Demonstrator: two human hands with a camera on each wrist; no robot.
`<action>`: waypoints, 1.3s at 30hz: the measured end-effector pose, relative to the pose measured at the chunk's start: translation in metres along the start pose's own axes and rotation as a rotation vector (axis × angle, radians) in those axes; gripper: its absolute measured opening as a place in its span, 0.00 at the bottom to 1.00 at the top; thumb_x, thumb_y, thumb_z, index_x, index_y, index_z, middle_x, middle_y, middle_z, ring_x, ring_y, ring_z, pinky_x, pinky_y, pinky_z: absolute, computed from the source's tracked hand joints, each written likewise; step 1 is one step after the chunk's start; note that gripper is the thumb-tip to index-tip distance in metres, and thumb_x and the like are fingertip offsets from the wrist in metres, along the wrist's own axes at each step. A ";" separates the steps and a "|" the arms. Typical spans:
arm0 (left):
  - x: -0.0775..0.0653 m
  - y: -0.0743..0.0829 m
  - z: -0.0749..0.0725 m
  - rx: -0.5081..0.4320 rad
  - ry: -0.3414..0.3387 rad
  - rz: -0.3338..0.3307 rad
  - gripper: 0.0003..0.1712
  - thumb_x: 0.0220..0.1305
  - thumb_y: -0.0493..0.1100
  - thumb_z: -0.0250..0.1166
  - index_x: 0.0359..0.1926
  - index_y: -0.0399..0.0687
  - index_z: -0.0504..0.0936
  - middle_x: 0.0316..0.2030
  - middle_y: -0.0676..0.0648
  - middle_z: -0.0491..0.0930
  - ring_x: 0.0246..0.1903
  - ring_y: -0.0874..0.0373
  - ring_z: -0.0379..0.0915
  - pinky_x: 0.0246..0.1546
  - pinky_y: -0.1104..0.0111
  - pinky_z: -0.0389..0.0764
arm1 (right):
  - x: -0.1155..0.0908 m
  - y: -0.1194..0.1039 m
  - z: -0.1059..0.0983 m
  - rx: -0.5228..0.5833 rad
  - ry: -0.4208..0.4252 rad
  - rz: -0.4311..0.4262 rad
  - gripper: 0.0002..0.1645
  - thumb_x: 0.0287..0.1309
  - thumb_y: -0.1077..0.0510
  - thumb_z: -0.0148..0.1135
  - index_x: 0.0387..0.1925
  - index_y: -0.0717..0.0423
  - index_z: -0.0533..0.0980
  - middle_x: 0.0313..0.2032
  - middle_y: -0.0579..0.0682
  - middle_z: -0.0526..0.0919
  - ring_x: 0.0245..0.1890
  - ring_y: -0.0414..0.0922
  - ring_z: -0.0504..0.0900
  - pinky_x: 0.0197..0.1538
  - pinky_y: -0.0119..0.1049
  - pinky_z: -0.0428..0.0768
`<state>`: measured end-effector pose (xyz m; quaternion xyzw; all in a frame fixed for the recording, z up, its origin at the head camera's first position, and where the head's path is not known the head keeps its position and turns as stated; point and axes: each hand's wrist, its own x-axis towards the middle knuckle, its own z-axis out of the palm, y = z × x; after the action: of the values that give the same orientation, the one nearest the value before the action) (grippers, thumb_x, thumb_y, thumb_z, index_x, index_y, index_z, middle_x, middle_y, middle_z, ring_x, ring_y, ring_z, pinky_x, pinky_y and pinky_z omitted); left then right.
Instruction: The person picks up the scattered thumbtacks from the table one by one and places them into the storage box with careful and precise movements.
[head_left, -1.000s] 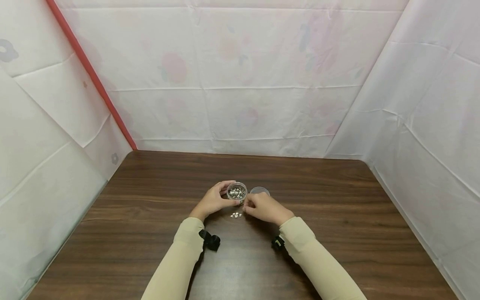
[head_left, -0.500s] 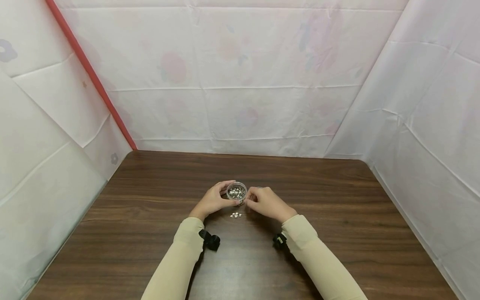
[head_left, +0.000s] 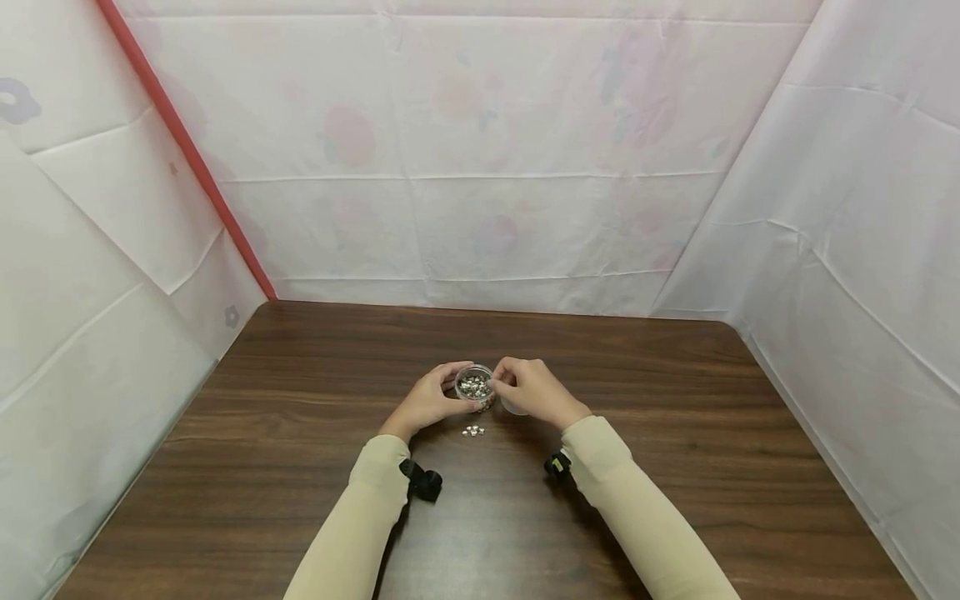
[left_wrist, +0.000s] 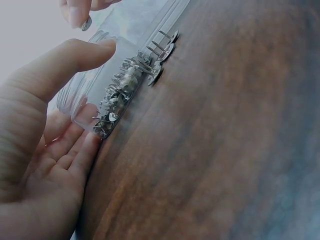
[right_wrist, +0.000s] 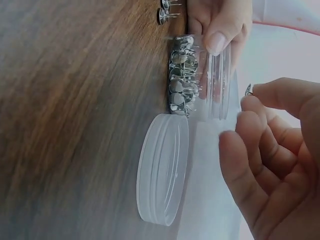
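My left hand [head_left: 427, 402] grips a clear plastic jar [right_wrist: 220, 90] with thumb and fingers on either side. Inside, a layer of silver thumbtacks [left_wrist: 117, 102] covers the bottom. My right hand [head_left: 538, 394] is at the jar's right rim, pinching a single thumbtack [right_wrist: 248, 90] between thumb and index finger. In the left wrist view that pinched tack [left_wrist: 86, 23] shows just above the jar's mouth. Several loose thumbtacks [head_left: 473, 431] lie on the table on the near side of the jar, their pins pointing up.
A round clear lid [right_wrist: 162, 170] lies on the table right beside the jar, partly under my right hand in the head view. The dark wooden table [head_left: 337, 517] reaches back to white patterned sheets [head_left: 480, 233] at the rear and both sides.
My right hand has moved away from beside the loose thumbtacks, up to the jar's rim. My left hand and the jar have stayed in place.
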<state>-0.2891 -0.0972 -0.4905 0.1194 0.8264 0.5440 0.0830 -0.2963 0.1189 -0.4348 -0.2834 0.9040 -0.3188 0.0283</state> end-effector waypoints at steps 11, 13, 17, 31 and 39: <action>0.001 -0.002 -0.001 0.012 -0.004 -0.009 0.45 0.42 0.58 0.75 0.63 0.62 0.68 0.61 0.52 0.65 0.57 0.55 0.63 0.58 0.53 0.71 | 0.010 0.003 0.005 -0.058 0.029 0.063 0.07 0.62 0.47 0.56 0.34 0.42 0.77 0.22 0.38 0.77 0.19 0.36 0.73 0.22 0.35 0.75; 0.001 -0.001 -0.001 0.013 -0.005 -0.011 0.45 0.41 0.58 0.75 0.63 0.62 0.68 0.61 0.52 0.64 0.57 0.55 0.63 0.58 0.53 0.71 | 0.012 0.004 0.005 -0.062 0.031 0.069 0.07 0.62 0.46 0.56 0.35 0.41 0.77 0.22 0.38 0.77 0.19 0.36 0.73 0.22 0.35 0.75; 0.001 -0.001 -0.001 0.010 -0.003 -0.011 0.45 0.42 0.57 0.75 0.63 0.63 0.68 0.61 0.52 0.64 0.57 0.55 0.63 0.58 0.53 0.72 | 0.016 0.004 0.006 -0.071 0.038 0.073 0.06 0.62 0.46 0.56 0.34 0.40 0.77 0.22 0.37 0.77 0.19 0.36 0.73 0.22 0.35 0.75; 0.003 -0.005 0.000 -0.013 0.009 -0.005 0.42 0.42 0.55 0.76 0.60 0.66 0.69 0.60 0.53 0.66 0.56 0.56 0.65 0.57 0.54 0.73 | 0.029 -0.001 0.011 -0.106 0.023 0.078 0.09 0.62 0.43 0.55 0.36 0.39 0.79 0.24 0.37 0.78 0.20 0.36 0.73 0.23 0.36 0.75; 0.004 -0.005 0.000 -0.004 0.004 -0.006 0.42 0.41 0.58 0.76 0.60 0.67 0.69 0.60 0.53 0.65 0.56 0.57 0.64 0.58 0.54 0.72 | 0.026 -0.005 0.009 -0.110 0.045 0.056 0.14 0.63 0.42 0.55 0.37 0.41 0.81 0.24 0.36 0.78 0.21 0.34 0.73 0.24 0.35 0.75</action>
<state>-0.2933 -0.0985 -0.4952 0.1157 0.8258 0.5456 0.0832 -0.3132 0.0969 -0.4357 -0.2520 0.9281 -0.2741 0.0012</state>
